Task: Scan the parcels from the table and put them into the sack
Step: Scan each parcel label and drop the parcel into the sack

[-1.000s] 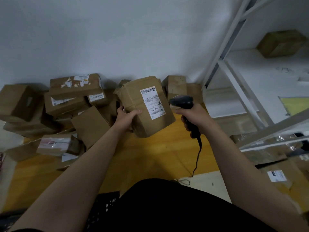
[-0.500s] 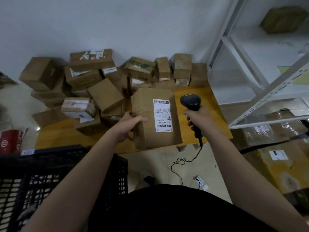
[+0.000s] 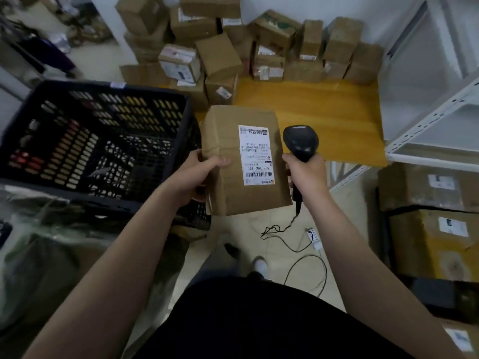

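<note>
Table [image 3: 311,104]: smooth yellow wood-look top against a white wall, its far side crowded with brown cardboard boxes [image 3: 223,58], creased, taped and stacked askew.
Held parcel [image 3: 228,182]: blocky brown carton with a wrinkled skin and a white printed label [image 3: 256,155] facing up. It is in the air over the pale floor, just off the table's near edge.
Left hand [image 3: 197,174]: grips the parcel's left edge, thumb on top, fingers curled beneath.
Right hand [image 3: 308,174]: fingers wrapped round the scanner [image 3: 300,142], whose rounded black plastic head sits just right of the label. Its thin cable [image 3: 290,237] loops to the floor.
Crate [image 3: 96,141]: black plastic with slotted lattice walls, beside the parcel's left.
Change: the parcel has come back off the tabletop toward the person, and the crate now fills more of the left.
</note>
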